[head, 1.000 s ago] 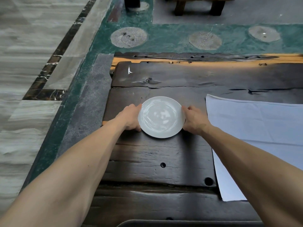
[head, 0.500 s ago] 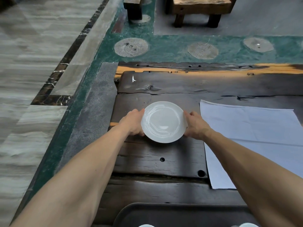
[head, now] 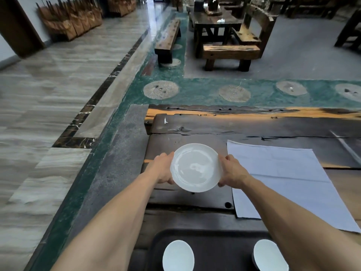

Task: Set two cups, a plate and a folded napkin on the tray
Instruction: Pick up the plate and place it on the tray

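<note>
A round white plate (head: 196, 168) is held above the dark wooden table, tilted slightly toward me. My left hand (head: 163, 169) grips its left rim and my right hand (head: 232, 172) grips its right rim. Near the bottom edge lies a dark tray (head: 213, 241). A white cup (head: 178, 255) stands on its left side, and a second white cup (head: 268, 256) on its right side is partly hidden by my right forearm. An unfolded pale napkin (head: 289, 177) lies flat on the table to the right of the plate.
The dark plank table (head: 195, 126) has holes and cracks, and its left edge runs just beside my left hand. Beyond it lie a green floor strip with round stone discs (head: 160, 89), a wooden bench (head: 168, 39) and another table with seats (head: 224, 26).
The plate has come up off the table and tilted, held in both hands. The view has swung upward, and the tray with two cups has come into sight at the bottom.
</note>
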Motion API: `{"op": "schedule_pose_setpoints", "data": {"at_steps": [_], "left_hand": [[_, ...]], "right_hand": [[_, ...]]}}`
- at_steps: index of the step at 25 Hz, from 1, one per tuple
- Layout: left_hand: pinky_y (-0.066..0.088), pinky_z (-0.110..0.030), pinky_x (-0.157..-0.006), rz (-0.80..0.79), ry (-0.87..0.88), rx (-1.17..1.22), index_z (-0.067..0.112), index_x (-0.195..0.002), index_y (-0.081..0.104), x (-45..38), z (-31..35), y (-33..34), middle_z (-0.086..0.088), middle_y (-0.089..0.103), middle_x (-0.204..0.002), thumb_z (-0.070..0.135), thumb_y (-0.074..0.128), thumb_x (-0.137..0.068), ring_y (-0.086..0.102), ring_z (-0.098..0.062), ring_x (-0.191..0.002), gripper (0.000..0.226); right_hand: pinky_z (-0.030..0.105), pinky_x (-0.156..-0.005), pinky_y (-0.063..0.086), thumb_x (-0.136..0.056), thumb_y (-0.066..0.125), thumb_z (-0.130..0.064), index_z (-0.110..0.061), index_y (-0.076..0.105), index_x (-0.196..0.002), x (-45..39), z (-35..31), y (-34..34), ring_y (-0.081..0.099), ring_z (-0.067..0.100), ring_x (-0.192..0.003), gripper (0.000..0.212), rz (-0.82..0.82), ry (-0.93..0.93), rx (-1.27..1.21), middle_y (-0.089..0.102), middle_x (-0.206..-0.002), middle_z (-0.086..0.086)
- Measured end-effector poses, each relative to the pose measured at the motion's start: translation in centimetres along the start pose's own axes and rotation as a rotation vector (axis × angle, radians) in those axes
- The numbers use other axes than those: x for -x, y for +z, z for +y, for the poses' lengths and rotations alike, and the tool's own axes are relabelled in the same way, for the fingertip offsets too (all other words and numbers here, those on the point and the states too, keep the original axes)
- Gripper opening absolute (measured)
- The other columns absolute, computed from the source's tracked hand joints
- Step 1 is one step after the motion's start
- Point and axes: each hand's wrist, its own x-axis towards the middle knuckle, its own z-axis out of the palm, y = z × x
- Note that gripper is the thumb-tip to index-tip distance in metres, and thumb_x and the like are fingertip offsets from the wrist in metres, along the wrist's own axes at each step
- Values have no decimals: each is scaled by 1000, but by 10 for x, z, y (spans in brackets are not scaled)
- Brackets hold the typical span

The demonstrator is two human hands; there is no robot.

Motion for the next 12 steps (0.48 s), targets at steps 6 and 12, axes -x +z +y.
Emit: {"op": "schedule_pose_setpoints", "data": {"at_steps": [6, 12], "left_hand": [[53, -49, -86, 29, -13, 11, 24, -129, 42, 62, 11, -9, -6, 50, -111, 24, 83, -65, 53, -31, -107, 77], [49, -51, -94, 57, 7, 13, 24, -133, 44, 122, 19, -6, -7, 54, -124, 22, 84, -64, 51, -32, -119, 79]], "right_hand": [[42, -89, 52, -67, 78, -8, -16, 34, -134, 63, -15, -13, 42, 22, -103, 80, 25, -31, 5, 32, -115, -1], [39, -80, 56, -65, 72, -6, -22, 39, -128, 126, -23, -3, 50, 26, -104, 72, 21, -23, -61, 35, -117, 0]]}}
